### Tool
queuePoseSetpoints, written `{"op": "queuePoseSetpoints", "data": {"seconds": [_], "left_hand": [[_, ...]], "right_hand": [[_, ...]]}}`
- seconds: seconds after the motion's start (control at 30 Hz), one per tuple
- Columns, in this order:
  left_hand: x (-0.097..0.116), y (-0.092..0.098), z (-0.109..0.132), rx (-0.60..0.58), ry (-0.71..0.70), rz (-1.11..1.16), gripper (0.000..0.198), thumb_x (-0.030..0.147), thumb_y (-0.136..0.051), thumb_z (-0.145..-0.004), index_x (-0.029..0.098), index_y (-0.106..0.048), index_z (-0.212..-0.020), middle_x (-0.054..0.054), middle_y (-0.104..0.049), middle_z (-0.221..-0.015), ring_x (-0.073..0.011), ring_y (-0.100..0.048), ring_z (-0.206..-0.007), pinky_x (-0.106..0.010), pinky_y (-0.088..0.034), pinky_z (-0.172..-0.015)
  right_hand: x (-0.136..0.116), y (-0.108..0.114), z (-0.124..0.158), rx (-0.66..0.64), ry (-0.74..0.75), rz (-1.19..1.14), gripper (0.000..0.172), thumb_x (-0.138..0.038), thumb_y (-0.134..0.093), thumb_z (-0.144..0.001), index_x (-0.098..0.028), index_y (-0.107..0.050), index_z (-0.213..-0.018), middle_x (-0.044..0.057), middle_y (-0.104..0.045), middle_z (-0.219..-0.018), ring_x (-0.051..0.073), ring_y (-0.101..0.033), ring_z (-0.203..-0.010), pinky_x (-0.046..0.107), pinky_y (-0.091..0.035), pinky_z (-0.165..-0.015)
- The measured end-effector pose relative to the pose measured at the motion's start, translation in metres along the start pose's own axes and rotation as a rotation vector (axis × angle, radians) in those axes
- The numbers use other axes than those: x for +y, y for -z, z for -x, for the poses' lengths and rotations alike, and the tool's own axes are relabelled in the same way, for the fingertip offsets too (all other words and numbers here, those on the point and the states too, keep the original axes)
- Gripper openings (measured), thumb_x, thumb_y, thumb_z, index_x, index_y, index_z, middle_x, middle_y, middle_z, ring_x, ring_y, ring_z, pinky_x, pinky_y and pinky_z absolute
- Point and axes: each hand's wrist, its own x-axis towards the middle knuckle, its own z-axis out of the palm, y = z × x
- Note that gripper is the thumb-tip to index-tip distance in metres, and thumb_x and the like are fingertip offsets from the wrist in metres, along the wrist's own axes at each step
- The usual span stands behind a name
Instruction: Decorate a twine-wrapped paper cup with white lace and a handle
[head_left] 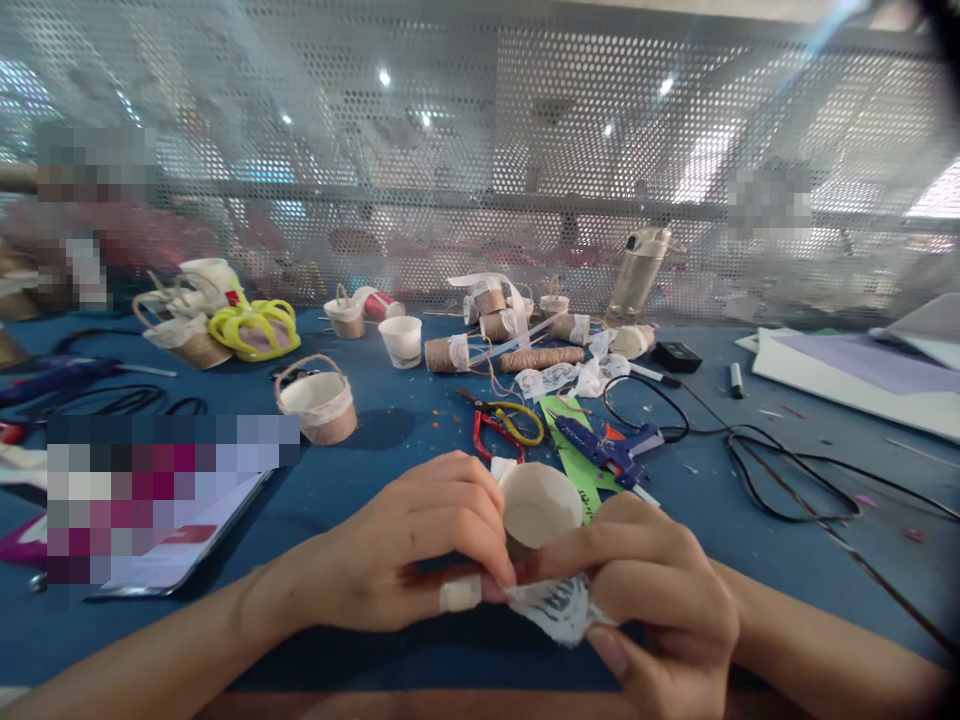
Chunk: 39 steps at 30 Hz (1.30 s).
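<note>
A small white paper cup (pixel 541 500) stands mouth up between my hands near the front of the table, its lower part partly hidden by my fingers. My left hand (pixel 442 540) closes around the cup's left side, its fingertips at the near end of a strip of white lace (pixel 555 607). A pale bandage (pixel 460 594) wraps my left thumb. Pinched in my right hand (pixel 660 590), the lace stretches across in front of the cup, and the right index finger reaches to the cup's near side.
Beyond the cup lie scissors (pixel 508 422), a blue glue gun (pixel 611 448) on green paper (pixel 571 455), and a twine roll (pixel 541 359). A handled cup basket (pixel 319 405) stands left, near a tablet (pixel 187 540). A black cable (pixel 795 515) loops at right; a bottle (pixel 637 270) stands behind.
</note>
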Motion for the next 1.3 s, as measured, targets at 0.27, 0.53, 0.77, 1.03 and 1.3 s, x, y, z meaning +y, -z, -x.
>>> {"op": "queuePoseSetpoints", "data": {"seconds": [0.27,0.53,0.77,1.03,1.3], "left_hand": [[0.003,0.008,-0.002,0.057,0.142,0.309,0.011,0.012,-0.069,-0.089,0.022,-0.069,-0.093,-0.007,-0.073,-0.082,-0.0203,-0.068,-0.077,-0.033,-0.056,-0.073],[-0.004,0.011,0.003,-0.014,0.233,0.257,0.017,0.008,-0.070,-0.087,0.017,-0.068,-0.102,-0.006,-0.073,-0.083,-0.0149,-0.068,-0.075,-0.024,-0.054,-0.073],[-0.007,0.015,0.002,-0.054,0.226,0.062,0.023,0.011,-0.067,-0.090,0.020,-0.066,-0.112,-0.003,-0.073,-0.091,-0.0130,-0.069,-0.078,-0.021,-0.053,-0.077],[-0.008,0.016,0.001,-0.135,0.250,-0.049,0.026,0.011,-0.062,-0.093,0.020,-0.066,-0.117,-0.002,-0.072,-0.088,-0.0135,-0.067,-0.079,-0.022,-0.051,-0.077],[-0.010,0.015,0.001,-0.149,0.253,-0.070,0.028,0.010,-0.062,-0.093,0.020,-0.065,-0.119,-0.002,-0.073,-0.089,-0.0134,-0.068,-0.081,-0.021,-0.051,-0.079]], "right_hand": [[0.005,0.001,0.000,-0.018,0.026,-0.052,0.010,-0.028,-0.054,-0.090,-0.026,-0.063,-0.085,0.005,-0.079,-0.085,0.019,-0.070,-0.062,0.032,-0.046,-0.055],[0.017,0.003,-0.010,0.014,0.275,-0.028,0.013,-0.023,-0.048,-0.090,-0.020,-0.057,-0.080,-0.001,-0.056,-0.053,0.013,-0.047,-0.042,0.029,-0.029,-0.042],[0.011,0.021,-0.015,-0.155,0.166,0.057,0.020,-0.018,-0.053,-0.094,-0.022,-0.053,-0.074,-0.004,-0.050,-0.050,0.012,-0.039,-0.042,0.029,-0.023,-0.044],[0.018,0.030,-0.013,-0.244,0.064,0.065,0.018,-0.014,-0.057,-0.087,-0.021,-0.050,-0.072,-0.005,-0.048,-0.055,0.012,-0.038,-0.048,0.030,-0.024,-0.047],[0.018,0.034,-0.009,-0.291,0.025,0.096,0.021,-0.014,-0.058,-0.087,-0.022,-0.047,-0.071,-0.006,-0.046,-0.055,0.011,-0.040,-0.049,0.029,-0.024,-0.048]]}}
